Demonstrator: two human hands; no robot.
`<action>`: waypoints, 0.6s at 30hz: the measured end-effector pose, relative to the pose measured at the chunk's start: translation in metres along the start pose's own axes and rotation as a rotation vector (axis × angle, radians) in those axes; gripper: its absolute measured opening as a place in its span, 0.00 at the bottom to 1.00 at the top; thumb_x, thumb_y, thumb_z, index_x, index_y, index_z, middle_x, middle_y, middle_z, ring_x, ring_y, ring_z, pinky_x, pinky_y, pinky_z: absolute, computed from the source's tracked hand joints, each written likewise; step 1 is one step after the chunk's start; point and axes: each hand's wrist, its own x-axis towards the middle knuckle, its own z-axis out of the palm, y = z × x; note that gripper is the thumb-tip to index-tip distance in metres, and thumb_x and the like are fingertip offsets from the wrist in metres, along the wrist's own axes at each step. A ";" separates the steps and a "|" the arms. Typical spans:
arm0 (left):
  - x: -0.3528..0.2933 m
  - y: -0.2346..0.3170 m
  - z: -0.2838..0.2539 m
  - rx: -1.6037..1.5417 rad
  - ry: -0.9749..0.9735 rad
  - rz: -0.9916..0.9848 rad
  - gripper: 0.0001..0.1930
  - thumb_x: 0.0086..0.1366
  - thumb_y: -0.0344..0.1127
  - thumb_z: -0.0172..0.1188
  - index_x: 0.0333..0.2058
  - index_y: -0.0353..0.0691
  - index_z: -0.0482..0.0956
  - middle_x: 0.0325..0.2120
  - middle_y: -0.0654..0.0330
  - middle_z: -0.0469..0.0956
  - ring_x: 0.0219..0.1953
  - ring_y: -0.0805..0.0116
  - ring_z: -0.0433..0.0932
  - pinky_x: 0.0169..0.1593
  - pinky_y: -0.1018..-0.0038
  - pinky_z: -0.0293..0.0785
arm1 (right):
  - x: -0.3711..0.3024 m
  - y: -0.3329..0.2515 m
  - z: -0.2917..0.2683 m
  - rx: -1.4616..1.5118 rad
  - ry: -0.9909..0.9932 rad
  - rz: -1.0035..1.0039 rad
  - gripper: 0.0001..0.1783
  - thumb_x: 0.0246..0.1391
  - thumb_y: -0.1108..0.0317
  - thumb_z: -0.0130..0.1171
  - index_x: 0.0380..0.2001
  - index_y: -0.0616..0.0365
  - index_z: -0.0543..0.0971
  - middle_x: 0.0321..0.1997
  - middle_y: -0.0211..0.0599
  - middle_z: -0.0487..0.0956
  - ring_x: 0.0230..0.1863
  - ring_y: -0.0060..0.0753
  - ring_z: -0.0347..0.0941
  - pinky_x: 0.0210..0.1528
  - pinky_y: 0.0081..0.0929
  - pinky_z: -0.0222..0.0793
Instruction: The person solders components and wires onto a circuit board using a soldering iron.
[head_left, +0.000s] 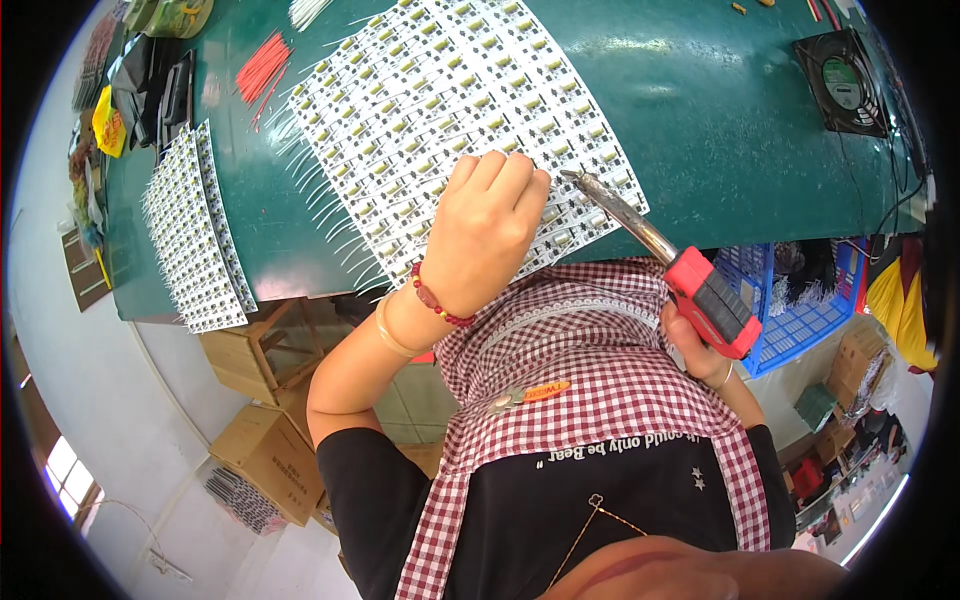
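Spanning the upper centre of the frame, a large white circuit panel [480, 100] lies on the green tabletop [720, 150], its rows filled with small dark parts and yellow-green cylinders, and thin pale wires [335, 215] fan out past its left edge. Over the panel's lower part, at the centre of the frame, the left hand [490, 225] is held knuckles up with its fingers bent; the fingertips are hidden beneath, so I cannot tell whether that grip is pinching anything. Right of centre, the right hand [692, 345] has its grip closed around the red-and-black handle of a soldering iron [684, 272], partly hidden behind it. The iron's metal barrel slants up and left, its tip over the panel just beside the left hand's fingers; whether the tip touches a part is unclear. A red beaded bracelet [428, 292] circles the left wrist.

Toward the upper left sits a bundle of red wires [262, 68], and farther down the left side more white panels [190, 240] lie near the tabletop's corner. A black fan [842, 82] stands at the upper right. Below the tabletop's edge, at right, is a blue crate [800, 335]; cardboard boxes [268, 460] sit at lower left.
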 end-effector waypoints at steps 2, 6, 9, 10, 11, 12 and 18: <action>0.000 0.000 0.000 0.018 0.007 0.006 0.11 0.48 0.23 0.57 0.34 0.36 0.78 0.24 0.60 0.65 0.29 0.64 0.68 0.35 0.69 0.64 | 0.000 0.000 0.000 0.000 -0.014 -0.011 0.10 0.38 0.78 0.61 0.30 0.64 0.79 0.28 0.42 0.77 0.25 0.39 0.75 0.26 0.30 0.69; 0.000 0.003 -0.002 0.066 -0.028 -0.004 0.11 0.49 0.23 0.57 0.33 0.37 0.78 0.24 0.61 0.65 0.29 0.65 0.69 0.35 0.70 0.64 | -0.003 0.006 -0.001 -0.066 0.001 -0.058 0.12 0.38 0.80 0.61 0.32 0.66 0.79 0.30 0.44 0.79 0.26 0.40 0.76 0.27 0.31 0.70; -0.001 0.003 -0.004 0.118 -0.024 0.005 0.10 0.49 0.24 0.58 0.33 0.38 0.78 0.24 0.62 0.65 0.29 0.66 0.69 0.34 0.70 0.63 | -0.009 0.011 -0.003 -0.171 0.053 -0.082 0.14 0.40 0.80 0.62 0.35 0.68 0.80 0.32 0.46 0.80 0.27 0.42 0.77 0.29 0.32 0.72; -0.002 0.003 -0.007 0.136 0.010 -0.007 0.10 0.49 0.24 0.58 0.33 0.39 0.78 0.24 0.62 0.65 0.28 0.66 0.69 0.34 0.70 0.63 | -0.010 0.010 -0.003 -0.208 0.100 -0.073 0.15 0.41 0.80 0.62 0.37 0.70 0.80 0.33 0.47 0.81 0.28 0.42 0.78 0.30 0.32 0.72; -0.002 0.003 -0.009 0.154 0.045 -0.017 0.10 0.49 0.25 0.59 0.32 0.39 0.78 0.23 0.63 0.65 0.28 0.67 0.69 0.33 0.70 0.63 | -0.009 0.010 -0.003 -0.208 0.102 -0.073 0.15 0.41 0.80 0.62 0.37 0.70 0.80 0.33 0.47 0.81 0.28 0.42 0.78 0.30 0.32 0.72; -0.003 0.003 -0.010 0.153 0.044 -0.015 0.10 0.49 0.25 0.59 0.32 0.39 0.78 0.23 0.63 0.65 0.28 0.67 0.69 0.33 0.70 0.63 | -0.008 0.009 -0.002 -0.023 0.117 0.008 0.15 0.42 0.79 0.62 0.38 0.70 0.80 0.33 0.46 0.81 0.28 0.42 0.78 0.31 0.33 0.73; 0.001 0.000 -0.008 0.147 0.170 -0.055 0.12 0.45 0.23 0.60 0.33 0.39 0.78 0.22 0.62 0.64 0.27 0.65 0.69 0.32 0.69 0.65 | 0.002 0.008 -0.004 0.030 0.030 0.051 0.15 0.46 0.76 0.60 0.40 0.70 0.79 0.29 0.42 0.80 0.27 0.34 0.77 0.31 0.29 0.72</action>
